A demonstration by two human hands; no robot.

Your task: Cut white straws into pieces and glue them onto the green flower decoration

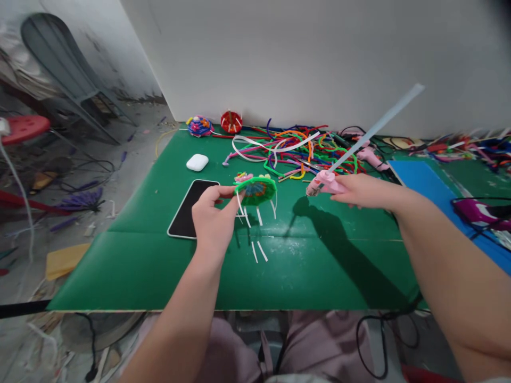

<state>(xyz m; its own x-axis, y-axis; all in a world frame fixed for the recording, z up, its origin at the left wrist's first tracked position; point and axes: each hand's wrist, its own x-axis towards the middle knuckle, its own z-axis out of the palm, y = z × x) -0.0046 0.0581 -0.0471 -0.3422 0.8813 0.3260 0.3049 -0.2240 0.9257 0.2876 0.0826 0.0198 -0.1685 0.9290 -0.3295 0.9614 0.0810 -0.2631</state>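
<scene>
My left hand [217,213] pinches the left edge of a small green umbrella-like craft piece [256,192], holding it above the table. White strips hang from its rim, and pink and yellow bits show on its far side. My right hand [355,190] is wrapped round a pink hot glue gun [321,183], its nozzle pointing left toward the craft piece but apart from it. A long translucent glue stick [377,126] sticks up out of the gun. Two loose white strips [259,252] lie on the green table below the craft piece.
A phone [187,213] and a white earbud case [197,162] lie at the left. Behind are a tangle of coloured pipe cleaners [295,149], a red round craft piece [231,122] and a blue-orange one [199,126]. A blue board [431,197] and cables are at the right.
</scene>
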